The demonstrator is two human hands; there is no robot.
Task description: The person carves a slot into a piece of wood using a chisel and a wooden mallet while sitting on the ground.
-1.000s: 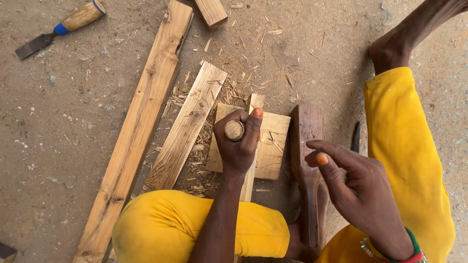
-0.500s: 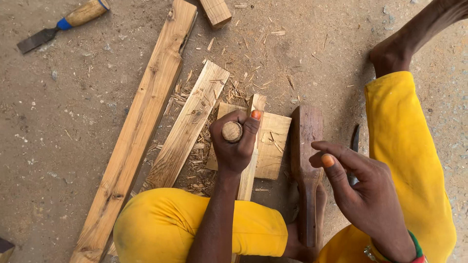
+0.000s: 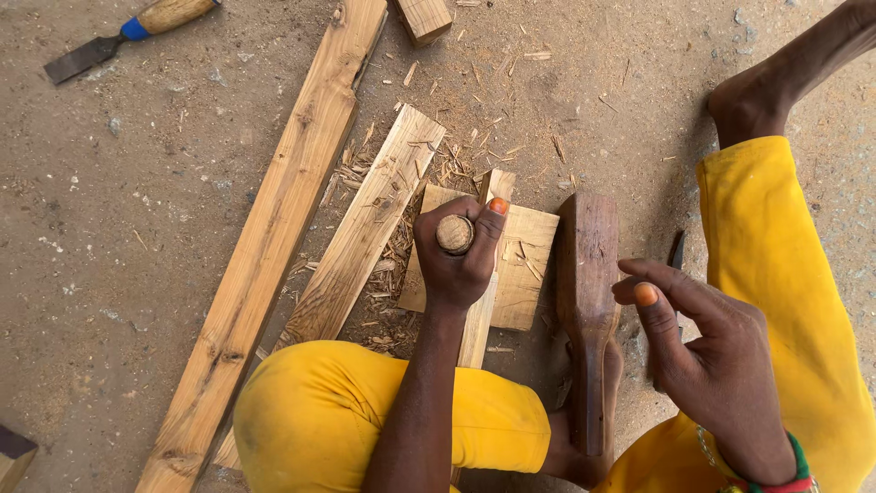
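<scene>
left hand [image 3: 453, 260]: fingers wrapped tight round upright wooden handle [image 3: 454, 234], over strip [image 3: 484, 274] on board [image 3: 529, 265] | right hand [image 3: 707, 361]: fingers loosely spread, holding nothing, just beside mallet [image 3: 587, 301] on ground

soft even daylight, sharp focus

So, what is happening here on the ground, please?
A person in yellow trousers sits on the sandy ground among wood shavings. The left hand grips a round wooden tool handle upright over a narrow pale wood strip that lies across a flat square board. The right hand is open, empty, beside a dark wooden mallet lying on the ground. Two long planks lie to the left, and a blue-collared chisel farther away.
</scene>
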